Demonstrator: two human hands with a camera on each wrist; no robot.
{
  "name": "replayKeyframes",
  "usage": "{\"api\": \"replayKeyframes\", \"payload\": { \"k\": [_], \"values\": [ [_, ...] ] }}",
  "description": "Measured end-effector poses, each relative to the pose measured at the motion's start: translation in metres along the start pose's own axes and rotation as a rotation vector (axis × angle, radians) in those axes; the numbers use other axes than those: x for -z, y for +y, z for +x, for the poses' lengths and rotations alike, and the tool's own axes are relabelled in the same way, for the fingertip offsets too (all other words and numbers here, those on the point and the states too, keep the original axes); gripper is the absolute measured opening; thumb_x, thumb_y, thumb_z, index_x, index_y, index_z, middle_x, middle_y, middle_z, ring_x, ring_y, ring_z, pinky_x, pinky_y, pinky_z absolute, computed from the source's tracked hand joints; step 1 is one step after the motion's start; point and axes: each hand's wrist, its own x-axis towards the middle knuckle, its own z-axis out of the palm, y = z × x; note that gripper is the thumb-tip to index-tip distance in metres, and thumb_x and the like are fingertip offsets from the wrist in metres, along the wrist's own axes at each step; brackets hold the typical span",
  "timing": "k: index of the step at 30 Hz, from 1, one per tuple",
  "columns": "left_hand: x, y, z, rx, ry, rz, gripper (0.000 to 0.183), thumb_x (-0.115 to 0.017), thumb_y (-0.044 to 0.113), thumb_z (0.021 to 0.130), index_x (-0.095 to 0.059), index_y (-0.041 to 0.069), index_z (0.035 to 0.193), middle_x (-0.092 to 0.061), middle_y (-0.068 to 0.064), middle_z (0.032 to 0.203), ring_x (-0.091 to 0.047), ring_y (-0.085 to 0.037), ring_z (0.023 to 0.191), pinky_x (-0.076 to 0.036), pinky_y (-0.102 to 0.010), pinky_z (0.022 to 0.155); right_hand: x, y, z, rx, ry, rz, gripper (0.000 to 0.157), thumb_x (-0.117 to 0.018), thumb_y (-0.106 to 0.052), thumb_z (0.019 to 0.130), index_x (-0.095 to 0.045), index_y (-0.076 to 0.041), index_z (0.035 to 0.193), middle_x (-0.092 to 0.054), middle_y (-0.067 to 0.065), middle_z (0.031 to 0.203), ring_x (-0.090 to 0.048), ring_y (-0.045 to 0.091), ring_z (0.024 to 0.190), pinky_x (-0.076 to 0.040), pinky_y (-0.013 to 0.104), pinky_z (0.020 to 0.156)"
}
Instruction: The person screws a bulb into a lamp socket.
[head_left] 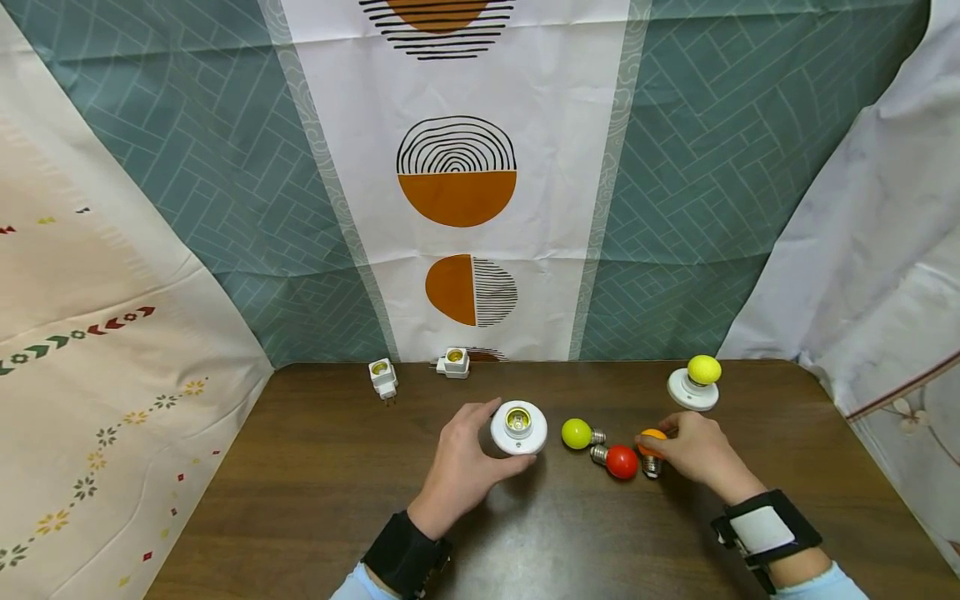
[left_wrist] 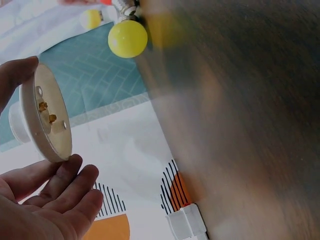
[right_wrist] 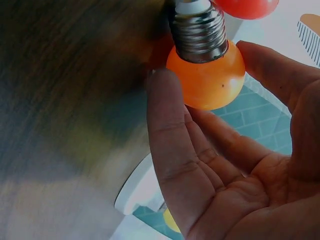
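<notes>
My left hand holds a round white lamp holder by its rim, between thumb and fingers, above the table. Its socket opening faces up toward the head camera. The left wrist view shows the underside of the lamp holder with brass screws. On the right, my right hand grips an orange light bulb by its globe, its metal screw base pointing toward me. Beside that bulb lies a red light bulb, and left of it a yellow-green light bulb.
At the back right, a yellow bulb sits in another white lamp holder. Two white plug-in sockets stand toward the back left of the brown wooden table. Patterned cloth hangs behind the table.
</notes>
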Motion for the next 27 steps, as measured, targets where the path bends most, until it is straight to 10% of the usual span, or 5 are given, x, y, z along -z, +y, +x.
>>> {"api": "replayKeyframes", "payload": {
  "k": [16,27],
  "values": [
    [-0.006,-0.001,-0.003,0.001,0.035,0.016,0.084,-0.078,0.057,0.062,-0.054,0.013,0.129,-0.050,0.005,0.112,-0.048,-0.011,0.102,-0.041,-0.036,0.085,0.011,0.003,0.002,0.052,0.104,-0.012,0.054,-0.072,-0.042,0.076,-0.063,0.003,0.105,-0.061,0.009,0.090,-0.051,0.022,0.073,-0.042,0.033,0.059],
    [-0.005,0.002,-0.006,-0.024,0.037,-0.021,0.080,-0.080,0.052,0.062,-0.054,0.012,0.126,-0.053,0.007,0.118,-0.049,-0.009,0.105,-0.041,-0.033,0.088,0.019,-0.010,0.000,0.228,0.393,0.048,0.045,-0.075,-0.025,0.075,-0.062,0.000,0.110,-0.061,0.014,0.099,-0.056,0.025,0.080,-0.046,0.038,0.068]
  ]
}}
